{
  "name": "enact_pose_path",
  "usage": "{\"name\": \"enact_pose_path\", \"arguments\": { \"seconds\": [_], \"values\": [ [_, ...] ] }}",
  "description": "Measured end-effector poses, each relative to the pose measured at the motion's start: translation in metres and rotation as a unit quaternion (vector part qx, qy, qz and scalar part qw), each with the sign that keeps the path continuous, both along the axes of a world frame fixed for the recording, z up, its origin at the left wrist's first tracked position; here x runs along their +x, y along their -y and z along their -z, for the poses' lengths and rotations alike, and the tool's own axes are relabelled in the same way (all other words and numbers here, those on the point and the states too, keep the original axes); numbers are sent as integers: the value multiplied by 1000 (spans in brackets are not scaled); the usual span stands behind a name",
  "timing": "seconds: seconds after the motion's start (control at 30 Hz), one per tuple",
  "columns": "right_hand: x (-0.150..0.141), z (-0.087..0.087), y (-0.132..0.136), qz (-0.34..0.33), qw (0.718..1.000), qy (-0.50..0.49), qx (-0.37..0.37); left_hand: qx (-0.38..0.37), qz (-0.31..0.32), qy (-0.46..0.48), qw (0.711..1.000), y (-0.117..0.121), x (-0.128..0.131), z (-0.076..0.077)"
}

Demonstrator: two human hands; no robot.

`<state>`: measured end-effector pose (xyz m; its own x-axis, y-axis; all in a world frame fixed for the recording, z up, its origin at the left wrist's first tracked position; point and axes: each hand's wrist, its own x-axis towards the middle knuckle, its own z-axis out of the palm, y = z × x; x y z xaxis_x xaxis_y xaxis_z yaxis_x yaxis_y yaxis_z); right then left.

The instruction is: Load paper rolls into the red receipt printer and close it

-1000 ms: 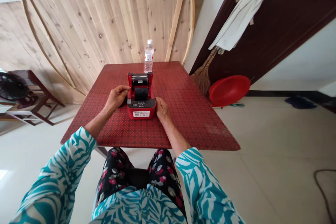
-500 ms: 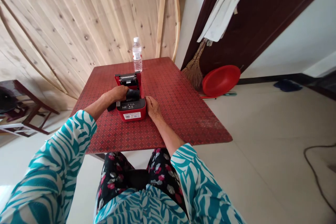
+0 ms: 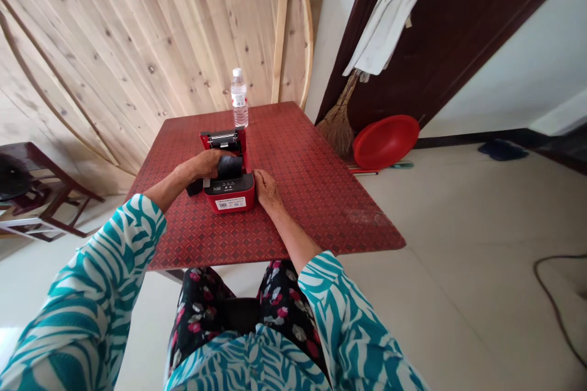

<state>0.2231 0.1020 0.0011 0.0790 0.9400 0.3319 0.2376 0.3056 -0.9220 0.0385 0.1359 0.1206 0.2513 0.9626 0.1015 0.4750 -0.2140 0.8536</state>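
While the right hand (image 3: 267, 188) is resting against the near right side of the red printer (image 3: 232, 203), the left hand (image 3: 206, 164) is touching the left end of a black roll (image 3: 229, 167) over the printer's open top. The right hand is staying loosely open, fingers slightly bent, probably to keep the printer from sliding on the counter (image 3: 293, 220). The left fingers are partly hiding behind the roll, so whether they are closing around it cannot be told. The printer is sitting between the hands, its lid (image 3: 223, 139) standing raised beyond them, which is leaving the roll within reach. The printer's body is serving as the roll's container. A dark object (image 3: 195, 188) is lying below the left hand, beside the printer. Beyond both hands, a capped bottle (image 3: 239, 101) is standing upright; how much it is holding is unclear.
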Motion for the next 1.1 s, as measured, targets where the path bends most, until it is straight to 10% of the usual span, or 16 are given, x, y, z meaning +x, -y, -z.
{"name": "enact_pose_path", "arguments": {
  "seconds": [0.1, 0.3, 0.57, 0.77, 1.1],
  "values": [
    [-1, 1, 0, 3, 1000, -6, 5, -1, 83, -71, 994, 8, -4, -18],
    [0, -2, 4, -4, 1000, -1, 7, 85, 53, -43, 994, 30, -13, -23],
    [2, 1, 4, -13, 1000, 1, 11, 142, -104, 268, 947, 26, -89, -16],
    [3, 5, 3, -5, 1000, 5, 5, 74, -158, 295, 939, 13, -146, 23],
    [3, 5, 3, 1, 1000, 11, 0, -10, -97, 112, 989, -10, -148, 87]
  ]
}}
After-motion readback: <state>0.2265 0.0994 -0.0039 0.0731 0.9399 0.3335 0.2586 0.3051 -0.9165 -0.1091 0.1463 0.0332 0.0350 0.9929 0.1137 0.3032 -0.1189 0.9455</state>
